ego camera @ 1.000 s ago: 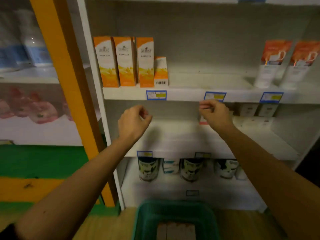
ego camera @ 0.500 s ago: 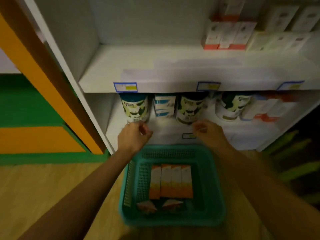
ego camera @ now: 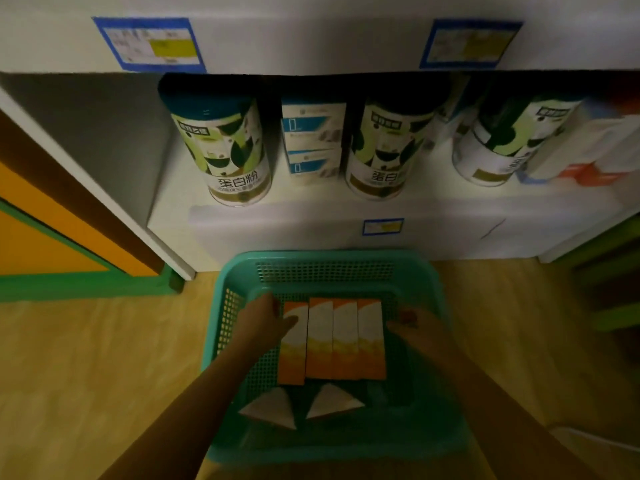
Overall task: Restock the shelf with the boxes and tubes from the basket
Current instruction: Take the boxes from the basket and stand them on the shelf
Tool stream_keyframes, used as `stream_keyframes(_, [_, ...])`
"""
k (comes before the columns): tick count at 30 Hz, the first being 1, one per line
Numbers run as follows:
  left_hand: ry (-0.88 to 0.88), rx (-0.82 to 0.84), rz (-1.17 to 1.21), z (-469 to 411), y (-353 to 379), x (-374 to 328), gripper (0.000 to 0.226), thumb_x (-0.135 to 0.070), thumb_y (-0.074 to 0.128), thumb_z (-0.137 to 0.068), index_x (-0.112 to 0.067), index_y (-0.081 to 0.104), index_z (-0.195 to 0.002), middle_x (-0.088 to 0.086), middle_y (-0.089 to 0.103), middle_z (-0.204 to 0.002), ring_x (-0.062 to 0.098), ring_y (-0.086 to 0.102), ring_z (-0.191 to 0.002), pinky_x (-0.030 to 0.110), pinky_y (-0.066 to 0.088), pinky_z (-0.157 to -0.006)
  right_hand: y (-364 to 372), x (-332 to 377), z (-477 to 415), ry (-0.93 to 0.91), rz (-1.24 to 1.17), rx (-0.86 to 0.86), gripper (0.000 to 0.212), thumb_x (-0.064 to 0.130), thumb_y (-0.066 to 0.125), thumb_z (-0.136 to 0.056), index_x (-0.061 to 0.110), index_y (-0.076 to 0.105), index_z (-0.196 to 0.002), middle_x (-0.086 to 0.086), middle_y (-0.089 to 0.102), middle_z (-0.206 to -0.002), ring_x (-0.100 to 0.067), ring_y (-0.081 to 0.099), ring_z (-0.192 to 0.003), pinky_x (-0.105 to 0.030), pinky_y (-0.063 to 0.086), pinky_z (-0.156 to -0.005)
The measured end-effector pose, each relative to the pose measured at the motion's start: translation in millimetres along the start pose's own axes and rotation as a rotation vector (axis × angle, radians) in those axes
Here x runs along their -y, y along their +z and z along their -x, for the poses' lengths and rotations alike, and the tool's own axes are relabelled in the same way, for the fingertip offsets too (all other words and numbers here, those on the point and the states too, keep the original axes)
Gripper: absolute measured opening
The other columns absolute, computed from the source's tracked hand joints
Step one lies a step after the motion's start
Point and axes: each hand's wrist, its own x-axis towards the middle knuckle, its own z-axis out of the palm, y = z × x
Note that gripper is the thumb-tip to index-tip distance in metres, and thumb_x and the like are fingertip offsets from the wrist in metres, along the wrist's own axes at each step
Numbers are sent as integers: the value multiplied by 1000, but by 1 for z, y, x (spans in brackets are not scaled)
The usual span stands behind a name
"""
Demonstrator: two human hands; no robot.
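Observation:
A teal mesh basket (ego camera: 329, 261) stands on the floor in front of the shelf. Inside it lie several orange-and-white boxes (ego camera: 332, 337) side by side, and two white tubes (ego camera: 270, 408) nearer me. My left hand (ego camera: 266, 318) is at the left end of the row, its thumb over the leftmost box. My right hand (ego camera: 414, 329) reaches in at the right end, touching the rightmost box; something small and orange shows at its fingers. The light is dim and its grip is unclear.
The white bottom shelf (ego camera: 311, 230) holds green-and-white tins (ego camera: 228, 150), stacked blue-and-white boxes (ego camera: 313, 140) and white-and-orange packs (ego camera: 595, 157) at the right. Price labels (ego camera: 150, 43) sit on the shelf edges. An orange-and-green wall (ego camera: 52, 244) is at left, wooden floor around.
The view dropped from the upper shelves to the basket. Both hands came down from shelf height into the basket and now sit at the two ends of the box row.

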Motion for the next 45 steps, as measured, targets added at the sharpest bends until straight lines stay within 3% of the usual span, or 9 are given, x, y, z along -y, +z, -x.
stream_keyframes(3, [-103,43,24,-5,19,10,42,-40,62,-83,-5,54,-105,9,61,-96,17,50,-79,27,41,-69,7,-13,-6,82,-33,45,53,21,62,-86,2,44,-132,-16,51,-134,-30,51,-119,-31,42,-93])
stream_keyframes(7, [-210,86,70,-8,36,23,42,-41,62,-83,-7,51,-104,3,54,-83,15,51,-73,26,39,-68,20,-22,-12,141,-88,99,55,22,59,-89,2,39,-135,-16,47,-138,-31,48,-124,-27,42,-90])
stream_keyframes(11, [-290,135,196,-11,46,29,44,-34,65,-82,-3,52,-112,15,61,-114,25,58,-100,26,40,-71,39,-31,-17,186,-142,104,60,25,59,-88,3,33,-138,-17,43,-141,-31,47,-125,-33,42,-96])
stream_keyframes(15, [-362,155,329,-19,53,37,33,-28,71,-78,-8,50,-95,12,60,-98,25,61,-92,29,48,-73,48,-32,-21,213,-185,89,55,22,59,-88,3,39,-135,-18,48,-137,-31,51,-121,-37,45,-95])
stream_keyframes(22, [-433,163,510,-24,66,34,67,-15,79,-68,0,43,-122,19,57,-125,34,57,-113,43,51,-94,58,-27,-26,246,-251,82,50,23,58,-89,4,42,-132,-19,51,-133,-32,53,-118,-38,46,-95])
stream_keyframes(28, [-427,227,516,-25,69,38,51,-11,76,-72,2,55,-116,20,61,-120,33,60,-109,39,52,-90,55,-30,-23,289,-310,113,61,20,63,-85,4,36,-137,-19,46,-139,-32,48,-124,-40,43,-100])
stream_keyframes(30, [-431,239,553,-23,66,40,55,-11,78,-69,1,53,-116,19,61,-117,32,60,-108,36,55,-77,52,-31,-22,297,-334,107,69,20,66,-83,3,30,-139,-20,43,-141,-33,46,-126,-39,42,-99])
stream_keyframes(41, [-74,108,534,3,0,29,42,-13,82,-63,-9,59,-98,6,68,-97,22,66,-91,38,58,-79,24,12,17,32,-272,7,52,17,62,-86,6,42,-133,-16,49,-136,-30,50,-121,-29,43,-81])
stream_keyframes(45, [46,45,590,29,-52,11,37,-10,78,-69,-6,56,-99,1,66,-92,7,64,-79,16,53,-55,2,50,48,-122,-311,-21,48,16,64,-83,12,47,-128,-10,56,-127,-24,55,-106,-34,50,-84])
